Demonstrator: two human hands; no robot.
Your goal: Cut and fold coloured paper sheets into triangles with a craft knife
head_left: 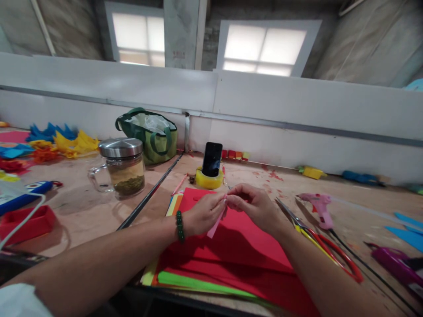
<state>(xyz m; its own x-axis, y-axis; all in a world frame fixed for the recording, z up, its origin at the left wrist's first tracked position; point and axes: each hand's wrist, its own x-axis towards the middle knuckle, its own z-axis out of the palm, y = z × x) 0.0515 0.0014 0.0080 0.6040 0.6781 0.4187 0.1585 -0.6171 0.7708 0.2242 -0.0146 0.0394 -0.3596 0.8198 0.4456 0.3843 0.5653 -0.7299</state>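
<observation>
Both my hands meet above a stack of red paper sheets. My left hand, with a green bead bracelet at its wrist, pinches a pink paper strip whose free end hangs down below the fingers. Thumb and forefinger of my right hand are pressed together on the strip's upper end, right beside the left fingertips. The exact fold there is hidden by my fingers. Green, yellow and orange sheets show at the stack's edges.
Right of the stack lie scissors, a pink glue gun and a purple tool. A phone leans in a yellow tape roll ahead. At left stand a glass tea mug, a green bag and a red box.
</observation>
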